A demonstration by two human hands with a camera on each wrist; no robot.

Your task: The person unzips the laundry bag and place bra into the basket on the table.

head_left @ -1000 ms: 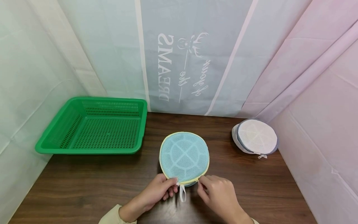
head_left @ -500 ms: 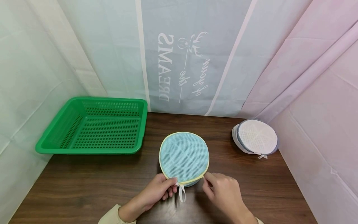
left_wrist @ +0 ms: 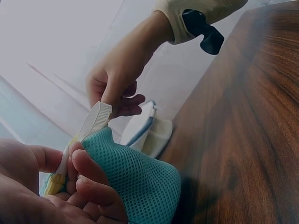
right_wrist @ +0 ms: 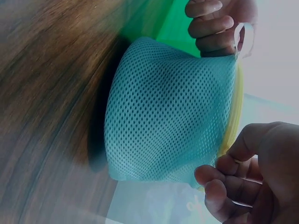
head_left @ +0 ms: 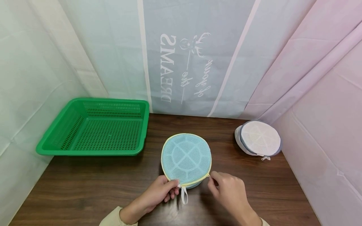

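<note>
A round blue mesh laundry bag [head_left: 186, 158] with a yellow zipper [head_left: 195, 182] round its top stands on the table in the head view. My left hand [head_left: 159, 191] pinches its front rim between thumb and fingers, beside a white loop tab [head_left: 184, 196]. At the rim's right front, my right hand [head_left: 227, 190] pinches the zipper's end, thumb against curled forefinger; the pull itself is hidden by the fingers. The right wrist view shows the bag's soft mesh side [right_wrist: 168, 112] bulging under the yellow band [right_wrist: 233, 112].
On the left of the brown wooden table [head_left: 99, 188] stands a green perforated plastic basket [head_left: 90, 153]. A white mesh bag [head_left: 260, 138] with a grey-blue rim sits at the back right. Printed cloth [head_left: 195, 62] hangs along the back, with pale cloth on both sides.
My right hand has slid right and slightly away from me along the rim, the zipper end moving with it. My left hand keeps its grip in the same place.
</note>
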